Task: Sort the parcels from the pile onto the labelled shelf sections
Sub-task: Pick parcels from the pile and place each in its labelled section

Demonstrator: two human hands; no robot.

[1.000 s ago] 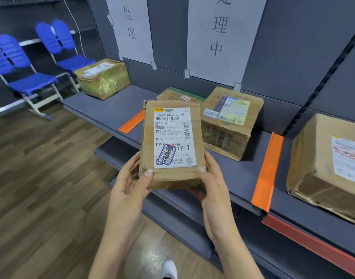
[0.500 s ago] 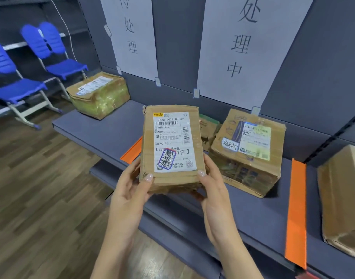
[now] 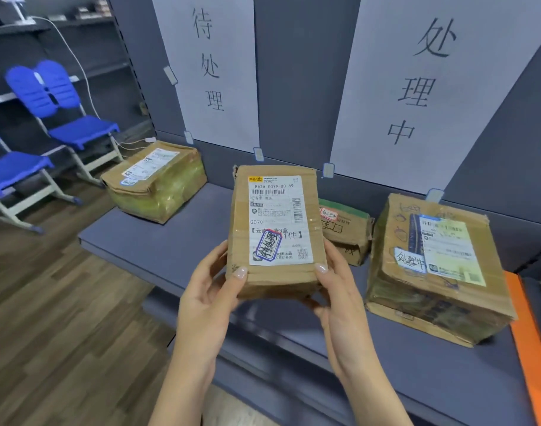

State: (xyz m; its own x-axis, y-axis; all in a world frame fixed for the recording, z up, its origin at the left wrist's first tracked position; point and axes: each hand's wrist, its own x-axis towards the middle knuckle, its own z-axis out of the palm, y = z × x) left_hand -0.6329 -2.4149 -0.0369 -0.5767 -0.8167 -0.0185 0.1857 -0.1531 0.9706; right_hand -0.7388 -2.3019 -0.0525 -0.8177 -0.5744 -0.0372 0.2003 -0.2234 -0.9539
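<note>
A brown cardboard parcel (image 3: 275, 232) with a white shipping label and a blue-edged handwritten sticker is held upright above the grey shelf (image 3: 177, 241). My left hand (image 3: 211, 287) grips its lower left corner and my right hand (image 3: 336, 287) grips its lower right corner, thumbs on the front face. On the back wall hang two paper section signs, a left sign (image 3: 214, 66) and a right sign (image 3: 422, 87). Below the left sign lies a taped parcel (image 3: 155, 179). Under the right sign sit a small parcel (image 3: 346, 229) and a large parcel (image 3: 438, 269).
An orange divider strip (image 3: 530, 348) marks the shelf's right end. A lower shelf (image 3: 293, 373) juts out below. Blue chairs (image 3: 63, 118) stand at the left on the wooden floor (image 3: 63, 318), and a white cable runs along the wall to the shelf's left end.
The view has swung left and closer: the shelf parcels and orange divider slid right, the left sign came into full view. Both hands keep the same hold on the parcel.
</note>
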